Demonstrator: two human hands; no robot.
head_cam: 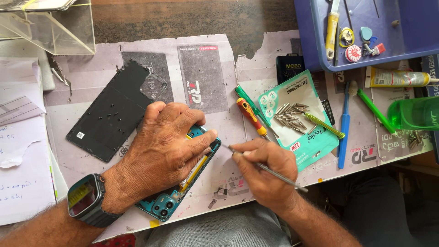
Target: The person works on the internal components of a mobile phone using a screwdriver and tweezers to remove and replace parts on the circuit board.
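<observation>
Bare mat between black back cover (112, 110) and screwdrivers (250, 115), loose bits (290, 116) crowding right side.

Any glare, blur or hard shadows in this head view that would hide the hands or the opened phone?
Head view: even daylight, soft shadows. The left hand on the opened phone and the right hand with the thin metal tool are sharp. Mild glare only on the clear plastic box; slight wide-angle bend at the edges.

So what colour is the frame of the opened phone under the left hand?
Teal blue-green, the phone frame near its camera cluster; head view shows it best.
</observation>
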